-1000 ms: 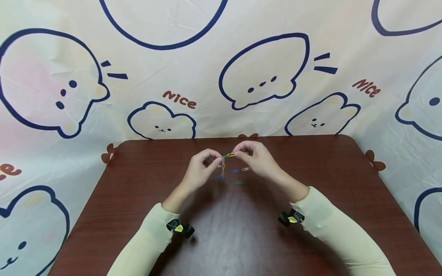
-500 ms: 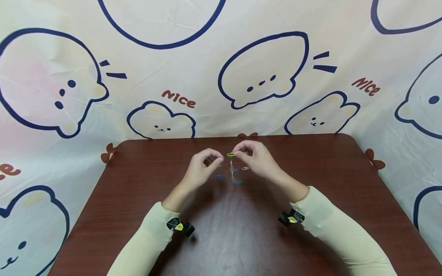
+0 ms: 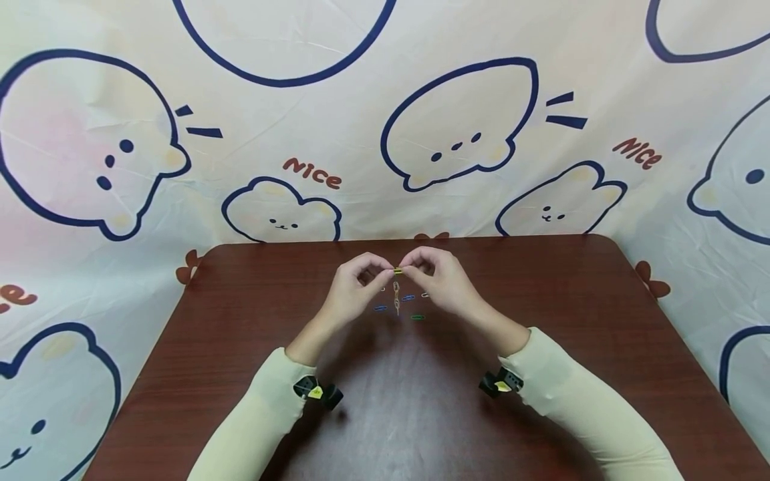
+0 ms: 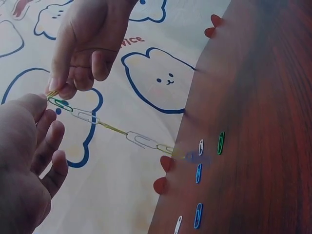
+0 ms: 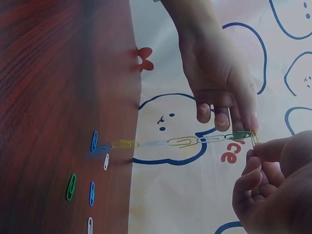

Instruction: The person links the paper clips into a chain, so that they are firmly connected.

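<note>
A chain of linked paper clips (image 3: pixel 396 294) hangs between my two hands above the table. Its topmost link is a yellow paper clip (image 3: pixel 398 270). My right hand (image 3: pixel 442 280) pinches that clip between thumb and index finger. From the other side, the thumb and index finger of my left hand (image 3: pixel 357 287) pinch its opposite end. Below it, in the left wrist view, come a green clip (image 4: pixel 61 104), a white clip (image 4: pixel 85 115) and further yellow and white links. A blurred blue clip (image 5: pixel 103 147) forms the chain's lower end in the right wrist view.
Loose paper clips lie on the dark brown table (image 3: pixel 385 414) below the hands: a green one (image 3: pixel 418 317), two blue ones, the left one (image 3: pixel 380 308) and the right one (image 3: pixel 408 298), and white ones (image 5: pixel 106 162). A cartoon-print cloth (image 3: pixel 361 133) stands behind the table's far edge.
My left hand let go of the chain near the green clip, and the chain swung down under the yellow clip. Both hands have since come together at the yellow clip.
</note>
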Demonstrator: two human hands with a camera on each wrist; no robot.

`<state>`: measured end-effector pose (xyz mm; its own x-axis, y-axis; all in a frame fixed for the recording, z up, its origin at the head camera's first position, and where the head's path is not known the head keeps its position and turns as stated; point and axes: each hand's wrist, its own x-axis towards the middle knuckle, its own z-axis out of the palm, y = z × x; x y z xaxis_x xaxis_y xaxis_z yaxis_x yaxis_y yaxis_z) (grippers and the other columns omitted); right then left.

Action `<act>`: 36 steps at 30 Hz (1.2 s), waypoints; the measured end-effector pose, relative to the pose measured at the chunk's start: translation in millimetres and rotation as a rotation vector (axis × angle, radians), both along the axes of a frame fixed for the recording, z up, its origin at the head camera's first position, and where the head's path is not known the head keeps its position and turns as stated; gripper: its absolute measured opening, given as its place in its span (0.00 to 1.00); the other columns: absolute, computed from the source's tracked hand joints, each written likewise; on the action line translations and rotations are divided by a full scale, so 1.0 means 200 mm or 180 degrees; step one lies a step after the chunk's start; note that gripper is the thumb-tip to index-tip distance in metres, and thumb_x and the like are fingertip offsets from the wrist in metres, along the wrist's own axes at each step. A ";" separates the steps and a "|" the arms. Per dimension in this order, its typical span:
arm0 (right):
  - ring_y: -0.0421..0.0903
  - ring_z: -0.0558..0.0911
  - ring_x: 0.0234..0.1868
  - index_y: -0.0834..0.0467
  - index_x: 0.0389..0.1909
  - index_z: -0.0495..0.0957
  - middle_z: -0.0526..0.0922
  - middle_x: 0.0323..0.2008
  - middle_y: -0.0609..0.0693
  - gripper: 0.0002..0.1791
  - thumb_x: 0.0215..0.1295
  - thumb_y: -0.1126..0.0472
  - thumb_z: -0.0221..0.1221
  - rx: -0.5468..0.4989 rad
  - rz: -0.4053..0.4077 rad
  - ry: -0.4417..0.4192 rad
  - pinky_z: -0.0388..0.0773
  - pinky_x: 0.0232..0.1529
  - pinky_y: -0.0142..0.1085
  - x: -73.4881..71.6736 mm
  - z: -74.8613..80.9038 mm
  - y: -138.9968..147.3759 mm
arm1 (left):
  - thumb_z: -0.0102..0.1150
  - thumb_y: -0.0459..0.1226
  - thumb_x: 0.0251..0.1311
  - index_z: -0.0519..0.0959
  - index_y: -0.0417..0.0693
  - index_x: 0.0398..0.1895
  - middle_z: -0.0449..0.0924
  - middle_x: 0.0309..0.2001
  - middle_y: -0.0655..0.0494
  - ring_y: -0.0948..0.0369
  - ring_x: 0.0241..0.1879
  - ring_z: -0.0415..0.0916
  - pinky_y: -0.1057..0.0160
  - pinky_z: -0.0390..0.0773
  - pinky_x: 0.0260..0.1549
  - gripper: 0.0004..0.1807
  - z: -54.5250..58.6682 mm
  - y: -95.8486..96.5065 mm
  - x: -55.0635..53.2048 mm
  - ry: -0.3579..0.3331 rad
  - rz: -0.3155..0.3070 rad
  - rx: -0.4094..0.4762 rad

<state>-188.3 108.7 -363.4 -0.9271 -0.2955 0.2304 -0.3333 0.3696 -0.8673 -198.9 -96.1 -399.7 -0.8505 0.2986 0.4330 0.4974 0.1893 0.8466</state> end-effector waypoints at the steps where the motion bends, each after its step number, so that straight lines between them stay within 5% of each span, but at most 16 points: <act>1: 0.48 0.75 0.29 0.61 0.41 0.83 0.83 0.33 0.54 0.04 0.72 0.64 0.62 -0.0013 0.0002 0.0007 0.72 0.27 0.34 0.00 0.00 0.00 | 0.65 0.33 0.67 0.84 0.40 0.42 0.82 0.34 0.49 0.52 0.27 0.72 0.65 0.72 0.26 0.05 0.00 0.00 0.00 0.0001 0.0005 0.0004; 7: 0.47 0.75 0.29 0.60 0.41 0.83 0.83 0.33 0.53 0.03 0.71 0.64 0.63 -0.0061 0.0018 0.0058 0.73 0.29 0.34 0.00 -0.02 -0.02 | 0.64 0.31 0.68 0.84 0.40 0.40 0.82 0.32 0.51 0.47 0.28 0.77 0.66 0.74 0.26 0.03 -0.01 -0.01 0.00 0.0061 0.0040 0.0037; 21: 0.48 0.79 0.34 0.61 0.45 0.84 0.85 0.36 0.51 0.08 0.70 0.62 0.64 -0.0059 -0.0031 -0.0013 0.77 0.33 0.34 -0.04 -0.04 0.06 | 0.63 0.31 0.69 0.83 0.39 0.40 0.82 0.32 0.49 0.60 0.27 0.74 0.62 0.74 0.26 0.03 0.01 -0.05 0.00 0.0116 0.0146 0.0052; 36: 0.50 0.79 0.38 0.64 0.49 0.84 0.86 0.40 0.55 0.13 0.69 0.61 0.66 0.0040 -0.0306 -0.0258 0.76 0.37 0.31 -0.15 -0.27 0.29 | 0.63 0.31 0.68 0.83 0.38 0.38 0.82 0.31 0.50 0.61 0.27 0.74 0.68 0.73 0.26 0.03 -0.01 -0.12 0.03 0.0185 0.0214 0.0008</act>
<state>-217.5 166.2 -418.0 -0.9668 -0.2066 0.1504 -0.2248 0.4076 -0.8851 -193.4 -120.4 -401.7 -0.8421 0.2404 0.4828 0.5319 0.2218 0.8172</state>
